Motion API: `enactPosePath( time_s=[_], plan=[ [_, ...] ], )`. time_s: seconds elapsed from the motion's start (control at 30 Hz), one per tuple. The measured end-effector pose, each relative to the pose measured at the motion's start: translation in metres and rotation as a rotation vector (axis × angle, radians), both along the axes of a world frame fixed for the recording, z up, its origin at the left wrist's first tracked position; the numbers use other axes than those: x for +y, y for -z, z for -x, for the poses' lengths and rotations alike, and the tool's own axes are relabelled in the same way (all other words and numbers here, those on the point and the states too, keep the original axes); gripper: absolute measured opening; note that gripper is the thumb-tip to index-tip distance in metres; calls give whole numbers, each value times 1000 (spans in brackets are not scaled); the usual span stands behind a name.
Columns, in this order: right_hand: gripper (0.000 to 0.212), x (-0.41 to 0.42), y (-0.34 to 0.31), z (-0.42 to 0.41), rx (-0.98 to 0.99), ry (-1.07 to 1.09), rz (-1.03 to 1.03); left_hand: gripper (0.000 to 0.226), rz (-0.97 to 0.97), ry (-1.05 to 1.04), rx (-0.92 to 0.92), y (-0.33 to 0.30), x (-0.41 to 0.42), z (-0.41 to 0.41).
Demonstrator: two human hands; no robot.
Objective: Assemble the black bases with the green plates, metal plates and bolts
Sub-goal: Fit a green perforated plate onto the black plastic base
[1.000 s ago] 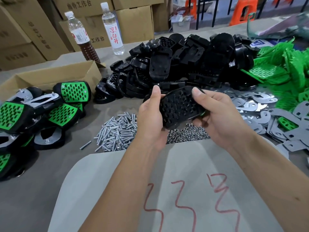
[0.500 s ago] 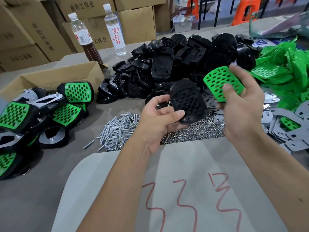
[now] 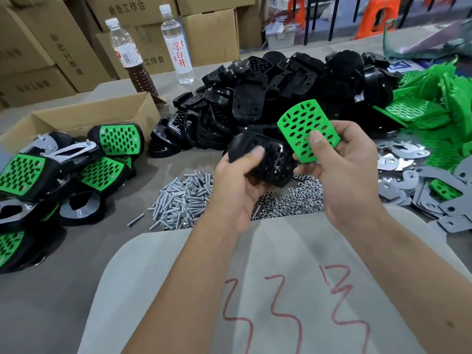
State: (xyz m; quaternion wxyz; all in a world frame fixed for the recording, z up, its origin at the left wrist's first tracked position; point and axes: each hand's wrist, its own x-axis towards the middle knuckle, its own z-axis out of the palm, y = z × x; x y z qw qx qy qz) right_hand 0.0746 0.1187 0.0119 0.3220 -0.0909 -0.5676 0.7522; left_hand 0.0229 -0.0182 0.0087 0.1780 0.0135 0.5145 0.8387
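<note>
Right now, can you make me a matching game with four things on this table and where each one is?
Things:
1. perforated green plastic plate
2. perforated black plastic base
3. pile of silver steel bolts
4. clear water bottle with red characters

Places:
A. lying on the table in front of the left hand
B. standing at the back by the cardboard boxes
C. pinched in the right hand
D. held in the left hand

Pairs: 1-C, 2-D, 3-A, 4-B

Even, bright overhead light with soft shadows; wide-angle bending at the edges; the far background and right corner look blurred.
</note>
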Motion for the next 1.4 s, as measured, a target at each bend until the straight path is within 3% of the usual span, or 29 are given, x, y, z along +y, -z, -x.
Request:
enactPosePath(
  time_s=[0.13,0.3,0.43,0.73,0.87,0.97,1.1,1.27,1.4],
  plan=[
    [4,0,-2,-1,6,-6,-6,46,-40,-79,-80,-2,0,-1],
    [9,-4,-3,-4,46,-12,-112,45,-21,-170,-64,-1,7,-4],
    [10,-11,-1,-3,46,5,-59,40,16,-208,-33,-2,8,-3],
    [11,-2,1,3,-37,36,-5,31,-104,-10,-117,0,2,-5],
    [12,1,-2,1,-14,-89,141,30,-96,40,-103,-1,-4,-1],
    [14,3,-5,0,78,-188,234,41,-91,113,-59,-2,-8,1],
    [14,8,-5,-1,57,-252,150,61,-168,301,-57,-4,-9,-4],
    [13,13,-7,0,-32,-233,68,57,-211,310,-36,-3,-6,-3],
    [21,8,-5,-3,-88,-273,-115,48,-92,302,87,-1,-5,-4]
  ],
)
